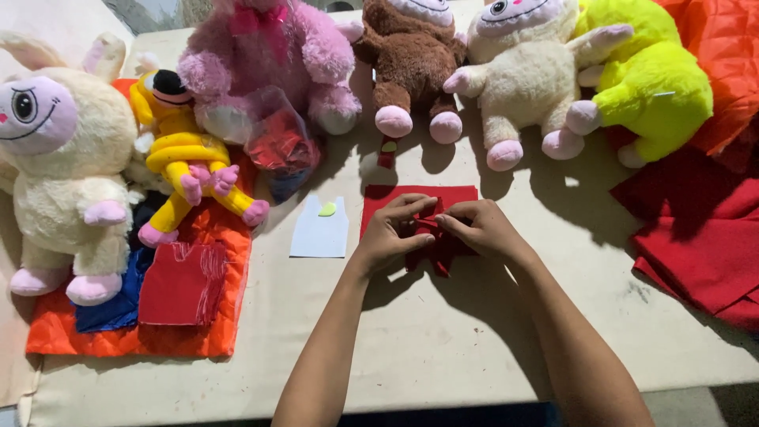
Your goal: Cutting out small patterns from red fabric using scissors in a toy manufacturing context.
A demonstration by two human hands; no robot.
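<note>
Your left hand [387, 233] and right hand [478, 229] meet over a flat piece of red felt fabric [419, 217] lying on the pale cloth-covered desk [443, 348], mid-desk; the fingers of both hands pinch narrowly on a bunched fold of it. Just left lies a white vest-shaped paper pattern [319, 231] bearing a small yellow-green chip [327, 209]. Beyond stand a brown plush toy [411, 59], a cream plush toy [522, 79] and a pink plush toy [269, 55]. Folded red cloth [700, 237] lies at right.
</note>
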